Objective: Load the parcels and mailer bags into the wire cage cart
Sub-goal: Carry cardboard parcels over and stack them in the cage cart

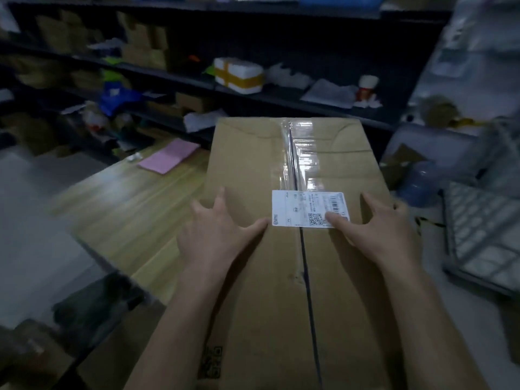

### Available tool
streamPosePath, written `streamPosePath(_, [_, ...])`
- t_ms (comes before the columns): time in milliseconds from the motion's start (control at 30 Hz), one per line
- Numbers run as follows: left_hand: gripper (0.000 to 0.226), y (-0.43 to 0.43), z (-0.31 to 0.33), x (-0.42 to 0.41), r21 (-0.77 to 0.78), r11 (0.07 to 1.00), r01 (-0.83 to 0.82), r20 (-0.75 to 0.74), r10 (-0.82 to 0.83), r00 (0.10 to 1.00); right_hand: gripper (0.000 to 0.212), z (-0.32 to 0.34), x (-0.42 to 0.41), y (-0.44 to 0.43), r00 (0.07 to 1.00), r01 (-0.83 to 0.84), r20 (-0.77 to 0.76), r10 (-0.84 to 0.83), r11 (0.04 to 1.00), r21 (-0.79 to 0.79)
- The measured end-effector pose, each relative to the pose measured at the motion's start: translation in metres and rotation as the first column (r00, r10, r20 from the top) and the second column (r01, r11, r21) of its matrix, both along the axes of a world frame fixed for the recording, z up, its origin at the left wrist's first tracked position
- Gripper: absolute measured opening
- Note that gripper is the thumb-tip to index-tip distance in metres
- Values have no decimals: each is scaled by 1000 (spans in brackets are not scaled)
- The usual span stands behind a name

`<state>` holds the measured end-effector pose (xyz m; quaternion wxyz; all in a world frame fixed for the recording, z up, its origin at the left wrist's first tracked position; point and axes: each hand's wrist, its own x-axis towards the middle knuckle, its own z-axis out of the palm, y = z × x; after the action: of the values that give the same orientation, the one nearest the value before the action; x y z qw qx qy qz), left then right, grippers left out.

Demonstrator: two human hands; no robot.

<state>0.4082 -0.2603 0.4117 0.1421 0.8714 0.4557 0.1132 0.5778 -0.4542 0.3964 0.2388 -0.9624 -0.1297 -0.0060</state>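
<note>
Filling the view from centre to 6 o'clock, a large brown cardboard parcel (pixel 253 164) is shown, its top seam sealed with clear tape, close beside a wooden table (pixel 126 209) at 9 o'clock. Dark shelving (pixel 309 108) is spread across 12 o'clock; a pale wire grid (pixel 484 235), possibly the cart, is glimpsed at 3 o'clock. Both hands are laid on the parcel's top, fingers spread, nothing clamped: the left hand (pixel 219 237) flat, the right hand (pixel 377 229) with its thumb on the shipping label (pixel 304 209). The parcel is judged stiff and probably heavy; it is best gripped low at opposite sides
</note>
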Motion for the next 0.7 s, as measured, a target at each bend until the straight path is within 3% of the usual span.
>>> streamPosePath(467, [103,-202,-2,262,-28,896,442,-85,-443,892,113,-23,166,-253,905,420,-101,-413,905,65])
streamPosePath(700, [93,-264,-8,361,-29,820,572,-46,-573,818,117,-28,228,-328,832,550,-123,-541,833,54])
